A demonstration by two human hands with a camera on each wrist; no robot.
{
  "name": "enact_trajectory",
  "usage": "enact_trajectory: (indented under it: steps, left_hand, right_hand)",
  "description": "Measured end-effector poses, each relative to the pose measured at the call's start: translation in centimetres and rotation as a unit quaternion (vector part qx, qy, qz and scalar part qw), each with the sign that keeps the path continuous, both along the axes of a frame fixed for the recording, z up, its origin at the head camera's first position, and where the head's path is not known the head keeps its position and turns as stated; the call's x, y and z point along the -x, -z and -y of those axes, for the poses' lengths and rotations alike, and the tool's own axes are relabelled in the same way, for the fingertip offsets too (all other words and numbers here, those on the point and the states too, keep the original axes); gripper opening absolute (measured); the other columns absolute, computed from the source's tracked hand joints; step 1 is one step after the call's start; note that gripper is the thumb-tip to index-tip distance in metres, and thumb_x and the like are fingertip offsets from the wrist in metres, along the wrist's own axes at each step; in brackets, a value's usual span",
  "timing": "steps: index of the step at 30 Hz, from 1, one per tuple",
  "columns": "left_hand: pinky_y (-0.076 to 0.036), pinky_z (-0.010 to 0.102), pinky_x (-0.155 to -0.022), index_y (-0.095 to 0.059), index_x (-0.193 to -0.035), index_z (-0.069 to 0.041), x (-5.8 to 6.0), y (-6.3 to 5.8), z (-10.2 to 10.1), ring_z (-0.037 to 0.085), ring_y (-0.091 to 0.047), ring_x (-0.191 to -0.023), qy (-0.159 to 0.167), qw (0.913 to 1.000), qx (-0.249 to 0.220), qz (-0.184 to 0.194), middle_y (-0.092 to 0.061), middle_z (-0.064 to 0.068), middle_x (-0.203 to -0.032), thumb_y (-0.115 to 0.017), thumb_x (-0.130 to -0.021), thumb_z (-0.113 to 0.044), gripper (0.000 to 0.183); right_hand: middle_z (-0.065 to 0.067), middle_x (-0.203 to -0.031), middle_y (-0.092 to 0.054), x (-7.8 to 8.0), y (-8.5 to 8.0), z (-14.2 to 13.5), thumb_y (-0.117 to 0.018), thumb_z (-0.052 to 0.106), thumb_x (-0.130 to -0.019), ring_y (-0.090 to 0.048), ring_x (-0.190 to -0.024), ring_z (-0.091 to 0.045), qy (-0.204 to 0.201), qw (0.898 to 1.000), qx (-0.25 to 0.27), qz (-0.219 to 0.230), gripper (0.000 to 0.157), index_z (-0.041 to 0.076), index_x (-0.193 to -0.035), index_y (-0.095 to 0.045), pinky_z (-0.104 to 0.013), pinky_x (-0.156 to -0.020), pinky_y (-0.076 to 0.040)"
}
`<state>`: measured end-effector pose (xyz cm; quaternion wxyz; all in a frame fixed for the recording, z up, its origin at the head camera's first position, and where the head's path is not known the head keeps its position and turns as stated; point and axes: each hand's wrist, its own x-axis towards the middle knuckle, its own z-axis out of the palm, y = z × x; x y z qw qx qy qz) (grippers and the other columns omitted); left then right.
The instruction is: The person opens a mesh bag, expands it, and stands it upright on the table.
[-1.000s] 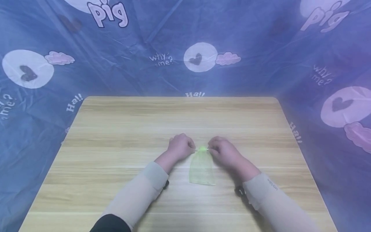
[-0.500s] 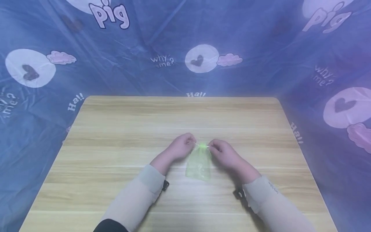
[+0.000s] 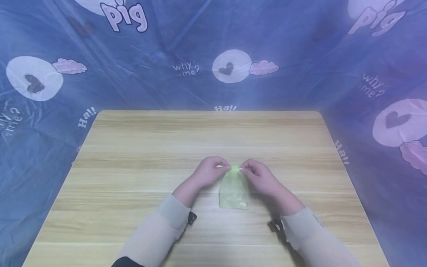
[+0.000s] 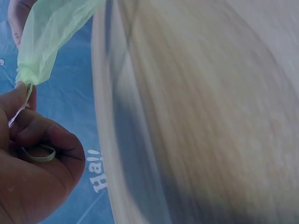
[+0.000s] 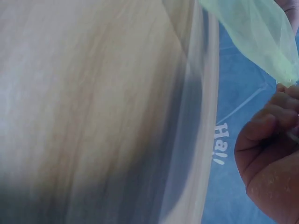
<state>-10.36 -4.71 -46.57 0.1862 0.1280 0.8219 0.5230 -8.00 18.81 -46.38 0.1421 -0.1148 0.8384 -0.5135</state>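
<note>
A sheer light-green drawstring pouch [image 3: 234,191] hangs between the two hands, its neck gathered tight at the top. My left hand [image 3: 208,172] pinches a thin pale drawstring [image 4: 39,156] at the left of the neck. In the left wrist view, a loop of that string lies across the curled fingers. On the other side, my right hand [image 3: 261,178] pinches the string just right of the neck, fingers curled. The right wrist view shows the pouch [image 5: 257,37] above the right hand [image 5: 271,158]. Whether anything lies inside the pouch cannot be told.
A light wood-grain table [image 3: 150,141] lies under both hands. Blue printed cloth [image 3: 153,89] covers the space behind and at the sides. Dark straps or devices [image 3: 275,224] show at the wrists, below pale sleeves [image 3: 156,230].
The pouch rose slightly and swung left, then back right. My left hand has moved right, close to the pouch's neck. The right hand has barely shifted.
</note>
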Motion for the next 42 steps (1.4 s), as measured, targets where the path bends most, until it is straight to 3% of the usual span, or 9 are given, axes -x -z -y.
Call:
enact_trajectory:
  steps: [7, 11, 18, 23, 28, 32, 36, 39, 42]
  left_hand:
    - [-0.055, 0.049, -0.103, -0.078, -0.109, -0.008, -1.1, -0.9, -0.1, 0.027, -0.074, -0.112, -0.025, 0.9986, -0.043, 0.020, -0.076, 0.008, -0.121, -0.071, -0.102, -0.020, 0.016]
    - [-0.060, 0.038, -0.093, -0.078, -0.110, -0.010, -1.9, -1.7, -0.2, 0.020, -0.076, -0.105, -0.041, 0.9981, -0.044, 0.013, -0.076, 0.006, -0.122, -0.071, -0.102, -0.020, 0.014]
    - [-0.050, 0.022, -0.049, -0.076, -0.110, -0.008, -3.2, -3.3, -0.5, 0.008, -0.056, -0.054, -0.047, 0.9967, -0.067, -0.002, -0.078, 0.007, -0.091, -0.071, -0.102, -0.017, 0.013]
    - [-0.055, 0.022, -0.055, -0.076, -0.108, -0.008, -3.7, -3.6, -0.7, 0.003, -0.064, -0.066, -0.037, 0.9964, -0.073, -0.021, -0.078, 0.010, -0.105, -0.069, -0.103, -0.015, 0.011]
    - [-0.062, 0.028, -0.066, -0.074, -0.105, -0.009, -4.0, -3.3, -0.9, 0.016, -0.077, -0.097, -0.029, 0.9962, -0.078, -0.025, -0.077, 0.011, -0.119, -0.065, -0.103, -0.014, 0.010]
    - [-0.061, 0.027, -0.067, -0.073, -0.103, -0.009, -4.2, -3.2, -1.1, 0.016, -0.077, -0.099, -0.025, 0.9960, -0.078, -0.035, -0.076, 0.011, -0.119, -0.064, -0.102, -0.013, 0.010]
    - [-0.053, 0.021, -0.064, -0.075, -0.103, -0.011, -4.5, -3.2, -1.1, 0.002, -0.062, -0.068, -0.033, 0.9956, -0.069, -0.054, -0.076, 0.003, -0.099, -0.067, -0.100, -0.015, 0.010]
    - [-0.057, 0.023, -0.073, -0.076, -0.104, -0.010, -4.7, -3.2, -1.1, 0.005, -0.065, -0.074, -0.039, 0.9946, -0.071, -0.065, -0.075, 0.001, -0.097, -0.068, -0.100, -0.014, 0.010]
    - [-0.059, 0.033, -0.093, -0.076, -0.102, -0.009, -4.8, -3.3, -1.2, 0.015, -0.074, -0.104, -0.039, 0.9938, -0.064, -0.082, -0.077, 0.002, -0.109, -0.068, -0.100, -0.012, 0.009]
  right_hand:
    - [-0.009, -0.101, -0.070, -1.1, -0.8, 0.0, -0.062, 0.008, -0.105, -0.063, -0.091, -0.023, -0.002, 1.000, 0.026, -0.011, 0.009, 0.003, -0.106, -0.068, -0.035, -0.084, -0.055]
    - [-0.009, -0.105, -0.072, -1.4, -1.3, 0.3, -0.065, 0.004, -0.102, -0.064, -0.097, -0.023, -0.001, 0.997, 0.042, -0.065, 0.008, 0.002, -0.107, -0.071, -0.033, -0.087, -0.055]
    - [-0.007, -0.107, -0.074, -1.8, -2.3, 1.0, -0.066, -0.001, -0.100, -0.066, -0.100, -0.022, 0.016, 0.991, 0.046, -0.126, 0.009, 0.005, -0.102, -0.073, -0.034, -0.089, -0.055]
    - [-0.006, -0.107, -0.074, -1.9, -2.6, 1.0, -0.063, -0.002, -0.102, -0.066, -0.104, -0.019, 0.026, 0.993, 0.049, -0.107, 0.012, 0.005, -0.101, -0.073, -0.036, -0.093, -0.053]
    - [-0.007, -0.107, -0.074, -2.1, -2.7, 1.2, -0.064, -0.004, -0.100, -0.065, -0.101, -0.017, 0.018, 0.992, 0.055, -0.111, 0.012, 0.004, -0.102, -0.073, -0.033, -0.092, -0.053]
    - [-0.009, -0.105, -0.074, -2.4, -2.8, 1.5, -0.064, -0.008, -0.099, -0.063, -0.097, -0.011, 0.012, 0.990, 0.054, -0.133, 0.015, 0.004, -0.100, -0.072, -0.032, -0.087, -0.053]
    - [-0.010, -0.104, -0.074, -2.7, -2.9, 1.6, -0.063, -0.011, -0.097, -0.062, -0.096, -0.008, 0.009, 0.984, 0.053, -0.169, 0.017, 0.004, -0.099, -0.071, -0.031, -0.085, -0.054]
    - [-0.007, -0.103, -0.074, -2.8, -2.9, 1.7, -0.063, -0.014, -0.095, -0.063, -0.096, -0.007, 0.011, 0.979, 0.054, -0.197, 0.020, 0.004, -0.098, -0.070, -0.029, -0.084, -0.055]
    - [-0.006, -0.101, -0.074, -3.0, -2.8, 1.7, -0.064, -0.014, -0.095, -0.065, -0.096, -0.011, 0.014, 0.975, 0.057, -0.212, 0.018, 0.003, -0.097, -0.070, -0.026, -0.086, -0.055]
